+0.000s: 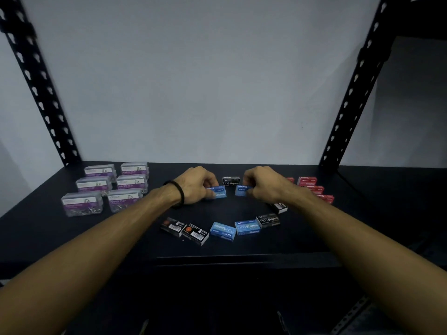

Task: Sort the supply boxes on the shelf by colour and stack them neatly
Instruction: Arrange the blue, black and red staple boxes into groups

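Observation:
Small staple boxes lie scattered on a black shelf (242, 247). My left hand (197, 184) grips one blue staple box (219, 191) at the shelf's middle. My right hand (263, 183) grips another blue staple box (242, 190) just right of it. A black staple box (231, 181) sits between and behind the two hands. Nearer me lie two blue boxes (223, 230) (248, 227) side by side, two black boxes (173, 226) (196, 233) to their left, and two black boxes (268, 220) (278, 207) to their right. Red boxes (314, 188) are grouped at the right, partly behind my right wrist.
Several clear paper clip boxes with purple labels (106, 187) stand in two rows at the back left. Black perforated uprights (41, 78) (355, 85) frame the shelf against a pale wall. The shelf's front edge (242, 258) runs below the boxes.

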A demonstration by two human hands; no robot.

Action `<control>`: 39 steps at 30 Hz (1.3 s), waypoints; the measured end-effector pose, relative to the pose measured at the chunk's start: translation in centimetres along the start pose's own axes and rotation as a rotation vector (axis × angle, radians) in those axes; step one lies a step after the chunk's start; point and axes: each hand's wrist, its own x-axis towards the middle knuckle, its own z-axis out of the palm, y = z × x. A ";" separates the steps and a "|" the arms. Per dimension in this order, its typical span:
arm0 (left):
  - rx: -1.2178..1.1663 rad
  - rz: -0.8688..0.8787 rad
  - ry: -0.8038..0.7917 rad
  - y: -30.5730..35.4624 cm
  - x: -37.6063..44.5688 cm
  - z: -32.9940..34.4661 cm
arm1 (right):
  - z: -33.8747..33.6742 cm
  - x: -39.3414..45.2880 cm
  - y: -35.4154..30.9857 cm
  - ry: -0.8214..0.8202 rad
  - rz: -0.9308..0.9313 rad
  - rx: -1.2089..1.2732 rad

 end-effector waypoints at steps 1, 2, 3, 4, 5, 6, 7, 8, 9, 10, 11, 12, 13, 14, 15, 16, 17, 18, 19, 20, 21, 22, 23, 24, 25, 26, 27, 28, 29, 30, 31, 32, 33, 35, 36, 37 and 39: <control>0.011 -0.011 0.017 -0.5 0.1 -0.8 | 0.0 0.6 -0.4 0.030 -0.006 0.012; 0.018 -0.024 0.036 -1.0 0.2 -1.5 | 0.0 1.2 -0.8 0.053 -0.013 0.020; 0.025 -0.039 0.056 -1.5 0.3 -2.3 | 0.0 1.8 -1.2 0.072 -0.022 0.022; 0.032 -0.056 0.072 -2.0 0.5 -3.0 | 0.0 2.4 -1.6 0.087 -0.031 0.019; 0.043 -0.074 0.085 -2.5 0.7 -3.6 | 0.0 3.1 -1.9 0.100 -0.041 0.016; 0.055 -0.091 0.097 -3.0 0.9 -4.2 | 0.1 3.8 -2.4 0.116 -0.052 0.011; 0.062 -0.109 0.107 -3.4 1.1 -4.7 | 0.1 4.5 -2.8 0.129 -0.063 0.009; 0.063 -0.127 0.114 -3.9 1.3 -5.0 | 0.2 5.1 -3.2 0.137 -0.071 0.011; 0.062 -0.146 0.118 -4.2 1.5 -5.1 | 0.4 5.7 -3.5 0.138 -0.076 0.018; 0.066 -0.161 0.120 -4.6 1.8 -5.1 | 0.6 6.3 -3.8 0.137 -0.081 0.021; 0.079 -0.174 0.120 -5.0 1.9 -5.0 | 0.9 6.9 -4.0 0.135 -0.085 0.018; 0.098 -0.183 0.119 -5.3 2.1 -4.9 | 1.2 7.5 -4.3 0.133 -0.087 0.009; 0.112 -0.192 0.118 -5.7 2.3 -4.8 | 1.6 8.1 -4.5 0.126 -0.088 -0.003; 0.123 -0.201 0.117 -6.1 2.4 -4.7 | 2.1 8.6 -4.7 0.116 -0.089 -0.014; 0.133 -0.207 0.116 -6.6 2.6 -4.6 | 2.5 9.0 -4.9 0.104 -0.088 -0.024; 0.144 -0.212 0.115 -7.0 2.7 -4.5 | 3.0 9.4 -5.1 0.090 -0.087 -0.031; 0.152 -0.218 0.113 -7.3 2.9 -4.3 | 3.5 9.8 -5.3 0.077 -0.086 -0.037; 0.160 -0.223 0.111 -7.7 2.9 -4.2 | 3.9 10.1 -5.4 0.067 -0.086 -0.040; 0.168 -0.225 0.109 -7.9 3.0 -4.1 | 4.3 10.3 -5.5 0.062 -0.087 -0.043; 0.176 -0.225 0.105 -8.2 3.2 -3.9 | 4.6 10.6 -5.6 0.059 -0.089 -0.043; 0.179 -0.227 0.101 -8.5 3.2 -3.8 | 4.9 10.9 -5.6 0.054 -0.089 -0.043; 0.181 -0.229 0.098 -8.7 3.3 -3.7 | 5.2 11.0 -5.7 0.050 -0.089 -0.045; 0.182 -0.231 0.096 -8.8 3.4 -3.6 | 5.3 11.1 -5.7 0.047 -0.091 -0.047; 0.182 -0.233 0.091 -9.1 3.4 -3.4 | 5.5 11.3 -5.8 0.043 -0.095 -0.046; 0.184 -0.232 0.086 -9.2 3.5 -3.4 | 5.5 11.4 -5.8 0.041 -0.099 -0.046; 0.187 -0.230 0.078 -9.4 3.6 -3.3 | 5.6 11.5 -5.8 0.037 -0.103 -0.049; 0.190 -0.228 0.071 -9.5 3.6 -3.2 | 5.5 11.6 -5.8 0.032 -0.108 -0.054; 0.194 -0.223 0.069 -9.6 3.7 -3.1 | 5.5 11.6 -5.7 0.027 -0.113 -0.059; 0.198 -0.218 0.068 -9.6 3.7 -3.1 | 5.5 11.7 -5.7 0.024 -0.117 -0.062; 0.201 -0.215 0.069 -9.7 3.7 -3.0 | 5.5 11.7 -5.6 0.021 -0.119 -0.064; 0.202 -0.214 0.069 -9.6 3.8 -3.0 | 5.5 11.7 -5.6 0.017 -0.119 -0.066; 0.205 -0.215 0.068 -9.6 3.8 -3.0 | 5.4 11.7 -5.6 0.014 -0.119 -0.067; 0.211 -0.215 0.068 -9.6 3.8 -3.0 | 5.5 11.7 -5.5 0.014 -0.119 -0.067; 0.220 -0.213 0.075 -9.6 3.8 -3.0 | 5.5 11.7 -5.5 0.019 -0.120 -0.070; 0.222 -0.215 0.077 -9.6 3.8 -3.0 | 5.5 11.7 -5.5 0.021 -0.120 -0.071; 0.223 -0.216 0.078 -9.6 3.8 -3.0 | 5.5 11.7 -5.5 0.022 -0.120 -0.070; 0.222 -0.215 0.078 -9.6 3.8 -3.0 | 5.5 11.7 -5.5 0.025 -0.116 -0.064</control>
